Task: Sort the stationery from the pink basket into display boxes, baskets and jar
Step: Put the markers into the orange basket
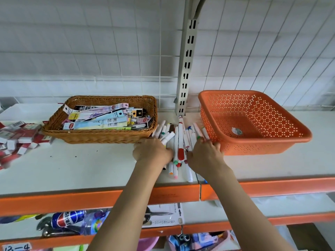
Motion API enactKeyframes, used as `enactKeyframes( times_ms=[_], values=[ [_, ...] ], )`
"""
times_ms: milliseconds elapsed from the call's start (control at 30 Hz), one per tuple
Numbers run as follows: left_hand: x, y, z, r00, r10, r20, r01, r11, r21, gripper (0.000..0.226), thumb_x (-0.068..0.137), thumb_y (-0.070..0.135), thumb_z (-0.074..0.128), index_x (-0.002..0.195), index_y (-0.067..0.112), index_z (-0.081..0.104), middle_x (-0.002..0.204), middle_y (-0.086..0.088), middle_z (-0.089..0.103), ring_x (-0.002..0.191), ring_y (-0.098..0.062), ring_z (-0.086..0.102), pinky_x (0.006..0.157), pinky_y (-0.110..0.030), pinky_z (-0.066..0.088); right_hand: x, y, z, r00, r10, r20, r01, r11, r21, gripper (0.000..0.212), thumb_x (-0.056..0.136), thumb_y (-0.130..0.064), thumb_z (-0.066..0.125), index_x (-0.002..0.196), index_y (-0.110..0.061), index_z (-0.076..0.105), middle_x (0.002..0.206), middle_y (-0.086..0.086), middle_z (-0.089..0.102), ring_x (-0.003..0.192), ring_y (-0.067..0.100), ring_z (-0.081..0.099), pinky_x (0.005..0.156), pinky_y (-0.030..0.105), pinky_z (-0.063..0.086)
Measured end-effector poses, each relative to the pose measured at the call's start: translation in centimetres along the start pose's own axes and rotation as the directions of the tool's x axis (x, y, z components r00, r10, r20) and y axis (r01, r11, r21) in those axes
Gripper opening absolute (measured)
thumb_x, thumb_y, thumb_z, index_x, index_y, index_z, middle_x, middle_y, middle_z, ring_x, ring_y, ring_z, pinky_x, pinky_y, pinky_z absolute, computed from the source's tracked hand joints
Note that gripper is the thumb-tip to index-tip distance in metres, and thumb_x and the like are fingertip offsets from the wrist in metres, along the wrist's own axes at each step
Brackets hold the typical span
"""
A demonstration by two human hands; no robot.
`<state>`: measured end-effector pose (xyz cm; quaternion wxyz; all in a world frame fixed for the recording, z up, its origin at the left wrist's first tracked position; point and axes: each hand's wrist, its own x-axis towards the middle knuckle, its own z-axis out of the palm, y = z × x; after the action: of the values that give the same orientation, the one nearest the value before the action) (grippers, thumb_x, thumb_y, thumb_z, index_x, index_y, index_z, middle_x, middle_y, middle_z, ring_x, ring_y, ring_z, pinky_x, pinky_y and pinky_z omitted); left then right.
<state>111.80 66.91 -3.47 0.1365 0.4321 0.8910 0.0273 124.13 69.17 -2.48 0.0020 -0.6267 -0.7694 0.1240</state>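
Two hands work a loose heap of markers (178, 142) lying on the white shelf (81, 165), in the gap between the wicker basket (97, 136) and the orange basket (253, 122). We observe the left hand (152, 151) curled over the left side of the heap, fingers bent down onto several barrels. The right hand (205, 154) lies on the right side, fingertips touching both the pens and the front corner of the orange basket; whether it actually grips any pen we cannot tell. The hands sit a little apart, with a red-capped marker (180, 142) exposed between them.

We note that the wicker basket already holds flat packaged stationery, while the orange basket holds nothing but a sticker on its floor. The pink basket named in the task is not identifiable in this view.

Risks, in our judgement: several markers reach close to the shelf's front orange edge (101, 198), so a sweeping gather could roll them off onto the lower shelves. Round barrels may slip from a loose two-handed scoop. The right hand's pressure on the light orange basket could push it backward. Small red and white boxes (16, 140) at far left lie well apart and seem unaffected.
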Motion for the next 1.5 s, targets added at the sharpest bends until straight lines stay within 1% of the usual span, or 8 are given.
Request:
enactKeyframes(
  times_ms=[167,367,567,667,900,1067,1333,1500],
  values=[
    [0.2,0.1,0.4,1.000,-0.013,-0.019,0.011,0.998,-0.062,0.069,0.083,0.050,0.059,0.135,0.008,0.038,0.128,-0.015,0.048,0.115,-0.030,0.048,0.074,-0.032,0.042,-0.3,-0.2,0.6,0.998,0.055,-0.012,-0.054,0.997,0.056,0.055,0.094,-0.035,0.047,0.138,-0.007,0.030,0.139,0.013,0.036,0.128,0.034,0.031,0.099,0.049,0.034],
    [0.2,0.4,0.1,0.998,0.017,-0.061,-0.024,0.993,-0.112,0.052,0.083,0.030,0.064,0.126,0.005,0.047,0.120,-0.011,0.056,0.110,-0.027,0.054,0.074,-0.031,0.045,-0.3,0.3,0.7,0.998,0.048,-0.030,-0.045,0.995,0.092,0.053,0.094,-0.034,0.047,0.136,-0.006,0.032,0.134,0.018,0.037,0.124,0.039,0.035,0.095,0.047,0.041],
    [-0.3,1.1,0.1,0.993,0.032,-0.110,-0.042,0.996,-0.085,0.036,0.087,0.010,0.061,0.120,0.005,0.048,0.115,-0.009,0.059,0.106,-0.027,0.056,0.072,-0.032,0.045,0.3,0.6,1.0,0.995,0.059,-0.076,-0.058,0.998,0.018,0.055,0.094,-0.035,0.049,0.135,-0.003,0.030,0.131,0.020,0.043,0.121,0.037,0.040,0.095,0.041,0.041],
    [-0.7,1.4,0.3,0.988,0.042,-0.150,-0.055,0.995,-0.081,0.036,0.087,0.011,0.062,0.119,0.007,0.046,0.116,-0.009,0.058,0.106,-0.027,0.056,0.072,-0.032,0.045,0.8,0.8,1.3,0.995,0.039,-0.096,-0.046,0.996,-0.074,0.057,0.093,-0.035,0.051,0.133,-0.001,0.031,0.130,0.020,0.044,0.119,0.037,0.043,0.097,0.040,0.039],
    [-1.5,1.5,0.2,0.964,0.127,-0.234,-0.138,0.990,-0.034,0.031,0.092,0.011,0.056,0.120,0.003,0.047,0.115,-0.011,0.059,0.104,-0.027,0.059,0.071,-0.031,0.045,1.2,0.6,1.5,0.994,0.033,-0.100,-0.045,0.992,-0.118,0.055,0.093,-0.035,0.053,0.132,-0.002,0.031,0.130,0.022,0.039,0.118,0.036,0.042,0.093,0.037,0.043],
    [-1.8,0.7,-0.1,0.959,0.161,-0.231,-0.179,0.982,-0.059,0.034,0.091,0.010,0.054,0.122,0.005,0.044,0.111,-0.010,0.060,0.099,-0.029,0.061,0.066,-0.033,0.044,1.3,0.5,1.3,0.991,-0.051,-0.123,0.027,0.983,-0.184,0.040,0.097,-0.022,0.043,0.129,-0.003,0.030,0.128,0.023,0.043,0.113,0.034,0.049,0.093,0.035,0.042],
    [-2.7,-0.4,-0.2,0.919,0.222,-0.325,-0.302,0.928,-0.217,0.040,0.092,0.022,0.052,0.129,0.009,0.044,0.102,-0.007,0.062,0.092,-0.027,0.062,0.063,-0.033,0.044,1.2,1.1,0.9,0.974,-0.064,-0.217,0.054,0.997,-0.054,0.040,0.099,-0.011,0.038,0.135,-0.001,0.025,0.122,0.021,0.052,0.107,0.030,0.059,0.086,0.032,0.048],
    [-2.7,-0.9,0.3,0.931,0.153,-0.332,-0.272,0.896,-0.350,0.028,0.089,0.022,0.055,0.114,0.011,0.055,0.079,0.000,0.052,0.073,-0.025,0.055,0.056,-0.029,0.039,0.8,1.4,0.3,0.972,-0.066,-0.224,0.066,0.998,-0.008,0.035,0.098,-0.016,0.045,0.129,-0.005,0.032,0.112,0.015,0.060,0.099,0.029,0.063,0.075,0.031,0.049]
  ],
)
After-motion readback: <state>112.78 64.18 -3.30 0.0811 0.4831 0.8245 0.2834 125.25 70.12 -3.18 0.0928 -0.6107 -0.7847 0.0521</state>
